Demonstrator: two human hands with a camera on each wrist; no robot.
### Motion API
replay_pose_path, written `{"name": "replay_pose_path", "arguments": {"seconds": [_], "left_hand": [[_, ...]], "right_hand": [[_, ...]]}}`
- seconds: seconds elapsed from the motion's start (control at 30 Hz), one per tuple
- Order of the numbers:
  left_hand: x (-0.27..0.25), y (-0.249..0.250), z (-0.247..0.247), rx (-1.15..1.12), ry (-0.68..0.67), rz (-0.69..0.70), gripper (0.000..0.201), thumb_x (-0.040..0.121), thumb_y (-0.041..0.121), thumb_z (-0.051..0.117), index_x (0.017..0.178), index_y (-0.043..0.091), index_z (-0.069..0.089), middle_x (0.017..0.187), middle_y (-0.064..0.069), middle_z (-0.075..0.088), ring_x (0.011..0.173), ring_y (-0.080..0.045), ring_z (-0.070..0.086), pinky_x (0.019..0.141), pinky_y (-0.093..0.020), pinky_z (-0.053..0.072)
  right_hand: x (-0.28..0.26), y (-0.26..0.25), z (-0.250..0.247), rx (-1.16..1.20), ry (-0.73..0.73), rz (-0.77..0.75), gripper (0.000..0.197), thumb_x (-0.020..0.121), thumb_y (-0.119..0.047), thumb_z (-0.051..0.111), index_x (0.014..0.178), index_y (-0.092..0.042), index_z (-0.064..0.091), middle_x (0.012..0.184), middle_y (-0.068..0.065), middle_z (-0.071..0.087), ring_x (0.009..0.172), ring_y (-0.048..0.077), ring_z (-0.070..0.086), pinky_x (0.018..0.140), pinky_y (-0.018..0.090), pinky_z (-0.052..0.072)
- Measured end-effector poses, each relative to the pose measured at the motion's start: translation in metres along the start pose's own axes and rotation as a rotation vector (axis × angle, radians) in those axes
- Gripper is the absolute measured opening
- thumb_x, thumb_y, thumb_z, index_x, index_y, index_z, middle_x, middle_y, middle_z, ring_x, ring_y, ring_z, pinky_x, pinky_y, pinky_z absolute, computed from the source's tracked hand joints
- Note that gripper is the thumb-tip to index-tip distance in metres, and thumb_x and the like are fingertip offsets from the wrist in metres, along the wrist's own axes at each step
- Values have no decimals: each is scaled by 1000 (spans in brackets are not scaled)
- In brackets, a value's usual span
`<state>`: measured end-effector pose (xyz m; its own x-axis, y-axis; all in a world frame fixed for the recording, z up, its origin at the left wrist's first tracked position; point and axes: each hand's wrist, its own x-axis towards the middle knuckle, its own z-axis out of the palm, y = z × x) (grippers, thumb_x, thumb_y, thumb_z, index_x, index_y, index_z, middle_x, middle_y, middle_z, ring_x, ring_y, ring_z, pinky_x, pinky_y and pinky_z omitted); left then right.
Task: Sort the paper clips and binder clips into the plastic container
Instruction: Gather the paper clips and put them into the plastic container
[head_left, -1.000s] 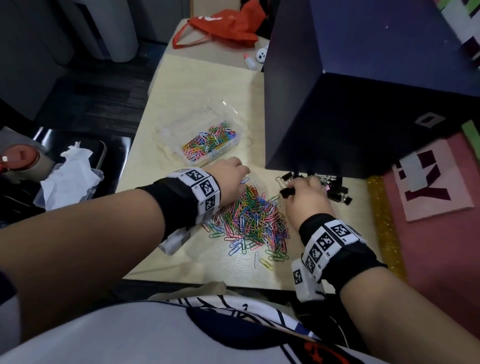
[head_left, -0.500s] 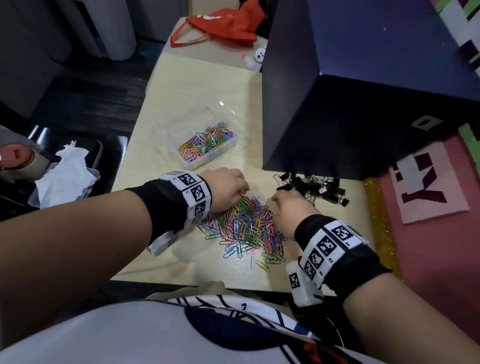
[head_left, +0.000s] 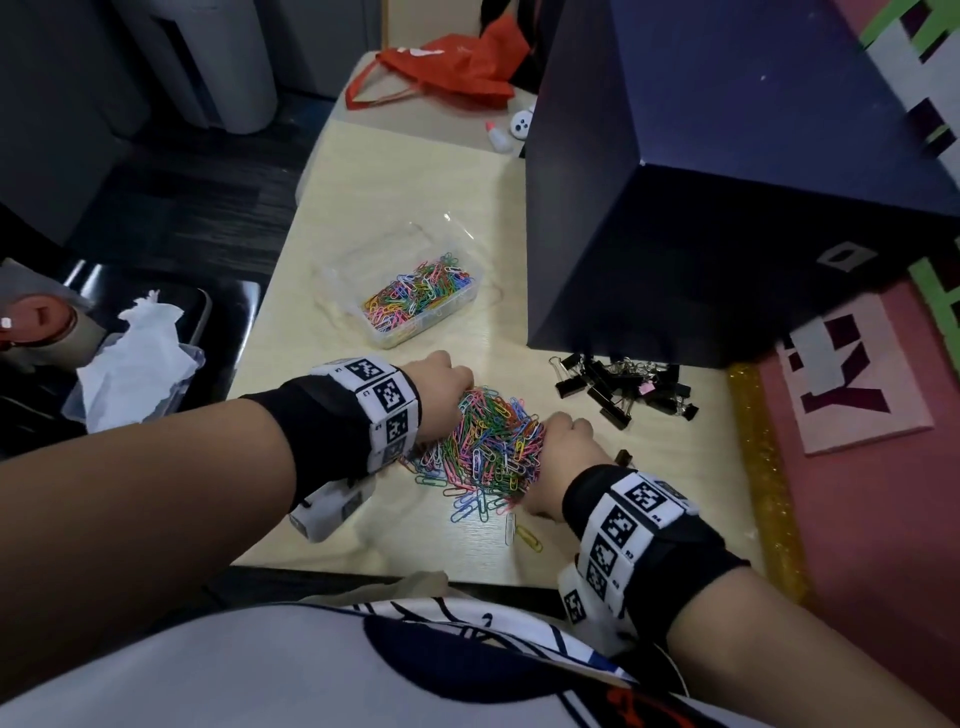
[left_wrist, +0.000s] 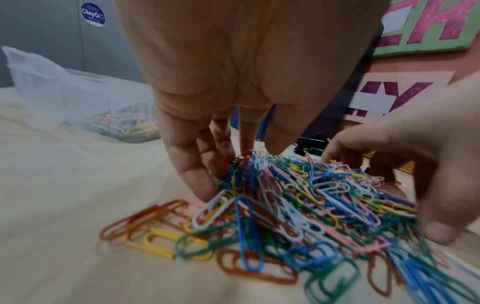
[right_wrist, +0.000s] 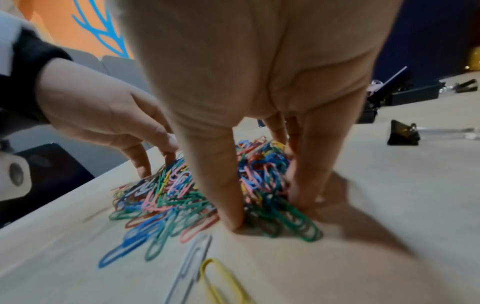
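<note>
**Both hands rake the paper clip pile**

Off the surface's left edge, white tissue (head_left: 132, 358) lies in a clear tub. On the surface (head_left: 405, 187), toward its middle, the plastic container (head_left: 410, 296) holds coloured paper clips. Near the front edge, the left hand (head_left: 441, 387) presses on the left side of the loose paper clip pile (head_left: 488, 441), its fingers (left_wrist: 192, 176) spread apart and pointing down into the clips. The right hand (head_left: 563, 457) works the pile's right side, fingers (right_wrist: 221, 185) also apart, tips dug in. A white and a yellow clip (right_wrist: 207, 277) lie loose by the front edge. Black binder clips (head_left: 623, 387) cluster toward the right edge, beside a dark box (head_left: 727, 234).
</note>
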<state>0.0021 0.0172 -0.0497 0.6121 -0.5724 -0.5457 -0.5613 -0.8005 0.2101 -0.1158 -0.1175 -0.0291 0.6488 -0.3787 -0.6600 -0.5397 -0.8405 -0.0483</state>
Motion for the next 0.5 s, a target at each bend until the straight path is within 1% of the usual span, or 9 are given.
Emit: {"name": "replay_pose_path", "arguments": {"seconds": [0.1, 0.17, 0.2, 0.27, 0.33, 0.37, 0.43, 0.47, 0.5], "left_hand": [[-4, -5, -10, 46, 12, -3, 49, 90, 23, 56, 137, 20, 41, 128, -11, 42, 110, -32, 56, 92, -43, 50], [-10, -8, -18, 142, -22, -14, 63, 82, 30, 68, 137, 20, 38, 125, -10, 45, 106, -29, 58, 83, -40, 53], [-14, -9, -22, 198, -62, -26, 71, 76, 33, 75, 135, 19, 38, 121, -9, 47, 101, -29, 59, 76, -39, 53], [-18, -13, -25, 273, -143, -66, 85, 62, 35, 87, 129, 15, 38, 105, -8, 52, 88, -28, 61, 60, -35, 49], [-22, -16, -24, 284, -174, -88, 94, 50, 30, 92, 124, 15, 36, 88, -6, 56, 74, -27, 61, 53, -33, 47], [-24, -16, -21, 279, -171, -89, 94, 48, 27, 93, 122, 14, 35, 83, -6, 57, 70, -27, 62, 52, -32, 47], [-26, -14, -13, 266, -152, -78, 90, 51, 21, 91, 119, 13, 33, 78, -7, 58, 67, -28, 62, 48, -32, 45], [-27, -12, -9, 256, -138, -62, 87, 53, 18, 89, 119, 12, 32, 77, -7, 57, 67, -28, 61, 49, -33, 46], [-28, -9, -6, 239, -126, -43, 86, 55, 16, 88, 120, 11, 32, 76, -7, 56, 69, -28, 61, 52, -35, 48]], "right_hand": [[2, 0, -14, -1, 6, -10, 84, 69, -31, 81, 133, -10, 31, 130, 10, 35, 115, 28, 53, 91, 37, 48], [1, 1, -21, -35, -9, 8, 88, 67, -33, 83, 134, -10, 31, 130, 12, 37, 116, 28, 52, 93, 38, 48], [-1, 1, -23, -71, -33, 24, 90, 65, -34, 84, 133, -10, 31, 130, 12, 38, 116, 28, 52, 93, 38, 49], [-7, 0, -22, -163, -93, 56, 95, 60, -35, 87, 132, -10, 30, 127, 12, 42, 114, 29, 53, 93, 41, 50], [-12, -1, -14, -242, -132, 77, 104, 59, -38, 88, 136, -9, 25, 128, 11, 43, 116, 28, 54, 95, 42, 49], [-14, -2, -9, -275, -133, 79, 108, 62, -39, 87, 141, -9, 19, 131, 12, 41, 118, 27, 52, 97, 40, 48], [-17, -5, 0, -294, -97, 78, 107, 73, -37, 79, 146, -7, 7, 139, 12, 33, 126, 26, 46, 98, 36, 45], [-16, -6, 4, -256, -72, 87, 103, 77, -35, 76, 147, -6, 6, 141, 12, 30, 127, 25, 44, 98, 35, 45], [-15, -7, 6, -184, -53, 104, 98, 78, -31, 75, 145, -6, 9, 140, 12, 30, 127, 25, 45, 96, 34, 46]]}}
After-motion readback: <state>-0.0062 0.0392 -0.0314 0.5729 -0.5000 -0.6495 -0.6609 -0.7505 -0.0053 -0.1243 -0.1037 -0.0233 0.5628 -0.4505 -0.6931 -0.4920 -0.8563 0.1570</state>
